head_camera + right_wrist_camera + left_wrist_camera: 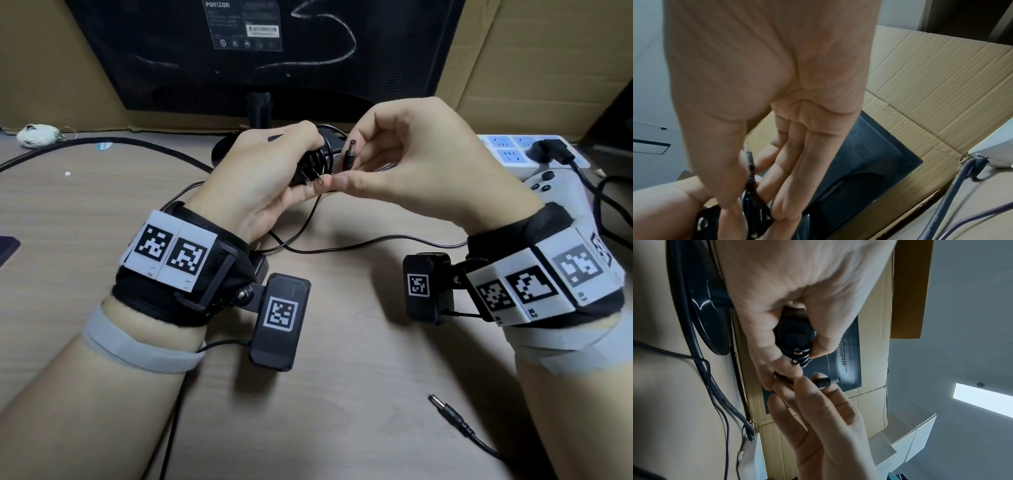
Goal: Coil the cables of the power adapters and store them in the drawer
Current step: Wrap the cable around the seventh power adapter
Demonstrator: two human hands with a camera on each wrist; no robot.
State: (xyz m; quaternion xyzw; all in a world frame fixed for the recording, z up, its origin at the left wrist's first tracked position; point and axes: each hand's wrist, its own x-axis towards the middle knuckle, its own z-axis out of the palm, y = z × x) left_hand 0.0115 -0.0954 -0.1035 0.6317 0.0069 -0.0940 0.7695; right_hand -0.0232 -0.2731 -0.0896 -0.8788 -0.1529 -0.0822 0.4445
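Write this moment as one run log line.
step: coiling | left hand: grips power adapter | right hand: pinches barrel plug | second plug: on desk | drawer: unseen

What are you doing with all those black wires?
A person is tidying a power adapter. The left hand grips the adapter with its cable wound around it, and the right hand pinches the cable's round plug right beside it. A second cable lies loose on the desk, its plug near the right arm. No drawer is in view, so nothing looks put away yet.
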